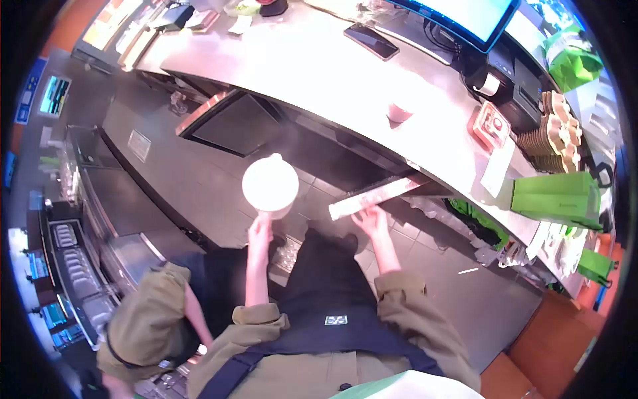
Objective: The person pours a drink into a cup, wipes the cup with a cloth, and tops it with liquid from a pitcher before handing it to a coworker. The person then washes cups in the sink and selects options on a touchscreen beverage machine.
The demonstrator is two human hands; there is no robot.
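My left hand (260,230) is closed on the lower edge of a white round container (270,185), held out over the floor. Its surface is washed out by glare, so I cannot tell whether it has a lid or what is inside. My right hand (373,222) is at the pale front of a pulled-out drawer (375,197) under the counter, its fingers against that front edge. The drawer's inside is mostly hidden from this angle.
Another drawer (232,123) juts out further left. On the counter (299,53) are a phone (372,41), a small pink cup (399,112), a red-and-white package (492,125), stacked cardboard cup carriers (555,136) and a green box (557,199). A co-worker (149,312) bends at my left.
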